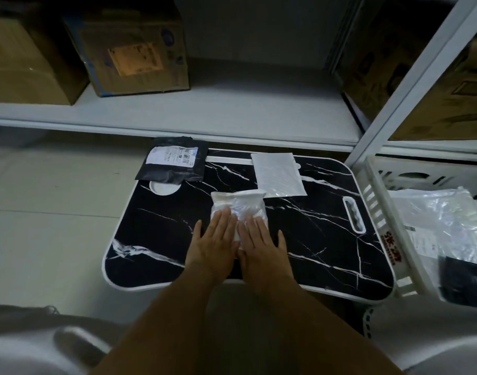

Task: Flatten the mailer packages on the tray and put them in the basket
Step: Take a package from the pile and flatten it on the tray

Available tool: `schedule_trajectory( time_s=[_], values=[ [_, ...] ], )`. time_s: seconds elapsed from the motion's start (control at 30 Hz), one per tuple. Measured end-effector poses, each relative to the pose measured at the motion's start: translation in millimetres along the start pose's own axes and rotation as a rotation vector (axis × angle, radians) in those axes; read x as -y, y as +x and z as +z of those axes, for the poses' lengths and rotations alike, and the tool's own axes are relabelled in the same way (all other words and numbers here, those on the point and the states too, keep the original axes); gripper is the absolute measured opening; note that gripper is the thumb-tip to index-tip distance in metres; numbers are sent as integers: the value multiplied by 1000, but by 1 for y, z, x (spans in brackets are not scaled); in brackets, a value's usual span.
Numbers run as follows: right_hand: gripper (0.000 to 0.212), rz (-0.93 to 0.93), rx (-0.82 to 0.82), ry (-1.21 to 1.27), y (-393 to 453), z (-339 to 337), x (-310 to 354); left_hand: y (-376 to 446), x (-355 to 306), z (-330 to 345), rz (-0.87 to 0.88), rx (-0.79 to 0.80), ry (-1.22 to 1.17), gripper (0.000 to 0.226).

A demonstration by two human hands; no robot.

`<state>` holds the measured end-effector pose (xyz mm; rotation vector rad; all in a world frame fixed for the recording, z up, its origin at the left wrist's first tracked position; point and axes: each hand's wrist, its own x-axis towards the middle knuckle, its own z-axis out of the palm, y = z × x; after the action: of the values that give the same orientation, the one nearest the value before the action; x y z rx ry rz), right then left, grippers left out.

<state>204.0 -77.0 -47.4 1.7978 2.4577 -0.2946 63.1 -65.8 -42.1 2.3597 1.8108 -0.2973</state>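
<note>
Where shelving (177, 117) (dim, probably metal) stands, tray (326, 239) rests.

A tray (326, 239) lies on the floor before a shelf (205, 115) bearing boxes (129, 50). One mailer (173, 163) overhangs its far-left corner, another (278, 174) lies far-centre, a third (238, 207) mid-tray under both hands (215, 239). A basket (378, 212) stands right, holding what seem to be more mailers (443, 220).

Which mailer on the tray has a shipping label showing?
The black mailer at the tray's far left corner; the two white ones show none.
</note>
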Motion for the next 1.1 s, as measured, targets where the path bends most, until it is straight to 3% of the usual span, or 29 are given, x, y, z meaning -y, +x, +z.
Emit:
schedule_trajectory(
  time_s=[0.23,0.33,0.43,0.57,0.7,0.8,0.97,1.03,1.1],
  values=[
    [53,23,-224,42,10,2,0,3,1,-4,18,33,5,61],
    [30,15,-336,-6,32,-17,-3,9,-3,-13,-8,-150,-55,42],
    [30,4,-336,-22,46,-19,-8,17,-6,-17,-43,-238,-10,35],
    [56,-23,-106,26,46,-5,-17,21,-4,-7,-22,-79,7,64],
    [72,34,-112,71,42,1,-15,21,-2,-5,21,4,21,65],
    [62,45,-195,30,46,-2,-13,22,2,-6,37,36,20,66],
    [28,-21,-284,-108,61,-17,-9,22,3,-5,38,6,-53,65],
    [29,-64,-296,-156,65,-20,-6,26,3,-8,24,-81,-107,60],
    [47,-73,-239,-134,67,-21,-7,31,3,-17,24,-203,-81,51]
  ],
)
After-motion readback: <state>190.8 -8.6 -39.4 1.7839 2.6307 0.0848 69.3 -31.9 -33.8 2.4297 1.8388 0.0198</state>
